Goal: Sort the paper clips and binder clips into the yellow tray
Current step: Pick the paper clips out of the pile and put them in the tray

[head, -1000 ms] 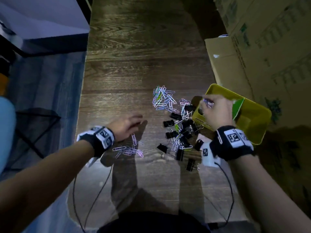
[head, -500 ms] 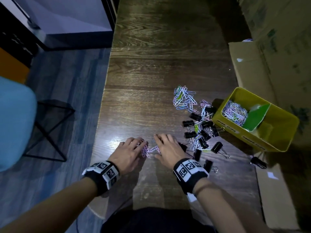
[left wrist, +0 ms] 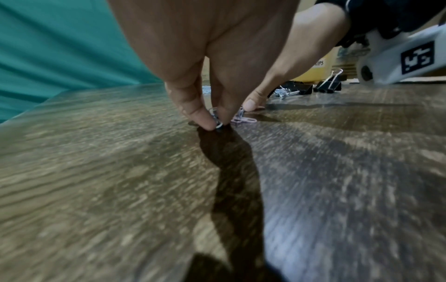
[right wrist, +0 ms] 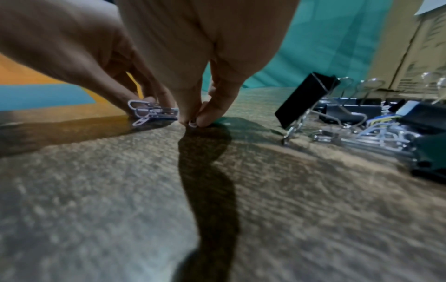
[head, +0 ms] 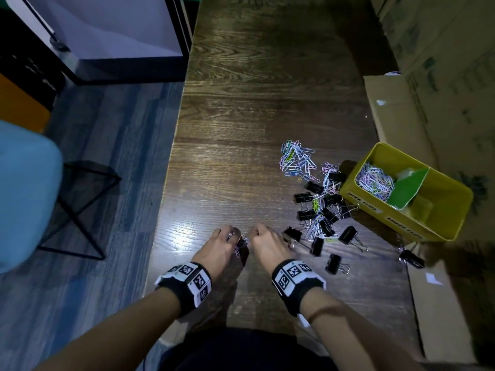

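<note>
Both my hands have curled since half a second ago. Head view: left hand [head: 218,249] and right hand [head: 269,246] pinch paper clips [head: 241,243]; yellow tray [head: 417,223] at two o'clock, nearer my right. Left wrist: fingertips [left wrist: 200,118] clamp a clip. Right wrist: fingertips [right wrist: 210,117] pinch another.

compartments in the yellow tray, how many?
2. One next to the loose pile on the table, holding paper clips; one beyond the green divider, no clips visible there, though the divider hides part.
</note>
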Available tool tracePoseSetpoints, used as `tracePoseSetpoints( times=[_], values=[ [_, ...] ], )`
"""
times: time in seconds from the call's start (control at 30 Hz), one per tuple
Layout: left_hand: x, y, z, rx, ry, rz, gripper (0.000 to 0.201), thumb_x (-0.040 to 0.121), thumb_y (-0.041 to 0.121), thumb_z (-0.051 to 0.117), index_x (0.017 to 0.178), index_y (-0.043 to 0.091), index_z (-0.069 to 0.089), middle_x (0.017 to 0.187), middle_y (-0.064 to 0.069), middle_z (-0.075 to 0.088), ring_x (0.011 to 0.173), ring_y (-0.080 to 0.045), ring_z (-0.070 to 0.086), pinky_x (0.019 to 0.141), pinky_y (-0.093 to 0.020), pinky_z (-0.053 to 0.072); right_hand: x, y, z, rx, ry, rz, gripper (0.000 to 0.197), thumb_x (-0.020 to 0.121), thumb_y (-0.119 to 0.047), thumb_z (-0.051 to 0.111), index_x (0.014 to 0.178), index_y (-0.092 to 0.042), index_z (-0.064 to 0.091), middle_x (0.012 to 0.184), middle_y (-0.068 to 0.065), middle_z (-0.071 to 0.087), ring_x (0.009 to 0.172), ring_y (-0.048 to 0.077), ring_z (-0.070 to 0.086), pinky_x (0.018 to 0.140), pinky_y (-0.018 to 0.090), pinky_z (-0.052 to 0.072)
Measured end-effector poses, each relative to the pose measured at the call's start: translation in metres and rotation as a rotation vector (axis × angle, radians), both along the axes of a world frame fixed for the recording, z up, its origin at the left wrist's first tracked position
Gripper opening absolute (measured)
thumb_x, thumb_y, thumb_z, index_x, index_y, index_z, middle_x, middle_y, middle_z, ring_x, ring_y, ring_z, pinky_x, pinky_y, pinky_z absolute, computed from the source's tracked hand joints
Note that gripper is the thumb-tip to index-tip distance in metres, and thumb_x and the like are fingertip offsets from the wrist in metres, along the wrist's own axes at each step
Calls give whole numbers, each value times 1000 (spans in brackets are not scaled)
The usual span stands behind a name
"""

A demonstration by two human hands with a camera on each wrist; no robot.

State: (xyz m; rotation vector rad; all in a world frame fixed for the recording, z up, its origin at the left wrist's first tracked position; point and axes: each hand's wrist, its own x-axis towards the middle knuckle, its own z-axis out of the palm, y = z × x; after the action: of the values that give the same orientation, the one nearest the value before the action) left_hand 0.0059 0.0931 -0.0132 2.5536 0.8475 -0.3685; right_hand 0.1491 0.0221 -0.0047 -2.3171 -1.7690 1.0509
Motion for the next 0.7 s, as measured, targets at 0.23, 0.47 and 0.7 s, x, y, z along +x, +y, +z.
tracePoseSetpoints(
  times=[0.23,0.47,0.7],
  values=[
    [5,-13,18,109,-77,-35,29,60,29,73,84,12,71,94,-5,68,83,-17,60,74,-22,50,-6,-2,7,54,-101,67,27,90,3,46,114,1,59,123,14,47,114,30,52,95,41,46],
    [6,-10,-5,97,-81,46,16,57,5,74,70,14,69,86,-4,68,75,-18,61,69,-23,50,-6,0,5,53,-114,141,29,88,7,44,114,3,56,118,16,50,115,32,49,94,42,45],
    [2,-1,-11,-35,-147,124,17,63,-3,74,76,7,70,89,-6,69,73,-22,66,65,-23,53,5,10,4,77,-21,93,31,90,-4,50,121,-6,50,113,16,53,100,36,58,79,40,51]
  ],
)
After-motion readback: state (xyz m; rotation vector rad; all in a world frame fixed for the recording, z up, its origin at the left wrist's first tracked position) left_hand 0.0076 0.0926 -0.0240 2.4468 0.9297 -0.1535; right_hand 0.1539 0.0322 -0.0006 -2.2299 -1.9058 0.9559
